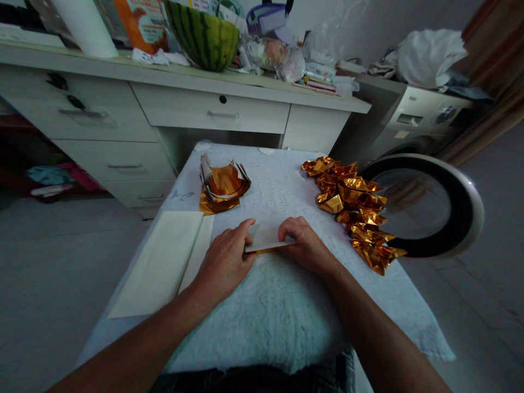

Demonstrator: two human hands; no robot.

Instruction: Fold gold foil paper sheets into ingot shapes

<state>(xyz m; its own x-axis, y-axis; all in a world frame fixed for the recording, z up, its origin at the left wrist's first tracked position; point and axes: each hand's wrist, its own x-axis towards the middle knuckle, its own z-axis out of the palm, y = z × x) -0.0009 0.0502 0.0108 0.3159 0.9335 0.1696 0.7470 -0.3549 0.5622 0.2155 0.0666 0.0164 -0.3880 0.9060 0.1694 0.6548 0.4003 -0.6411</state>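
Both hands pinch a sheet of foil paper (pixel 266 240), pale on top with a thin gold edge along its near side. My left hand (pixel 229 251) grips the sheet's left end between thumb and fingers. At its right end, my right hand (pixel 305 243) has its fingers curled over the paper. Beyond the left hand sits a curved stack of gold foil sheets (pixel 224 188) with pale backs. Folded gold foil pieces (pixel 352 204) lie in a heap along the table's right side. Pale paper sheets (pixel 159 259) lie flat to the left, partly behind my left forearm.
A pale cloth covers the small table (pixel 262 311). Behind it stands a white drawer desk (pixel 213 112), bearing a cut watermelon (pixel 202 35) and plastic bags. The round open door (pixel 421 204) of a washing machine (pixel 426 112) reaches close to the table's right edge.
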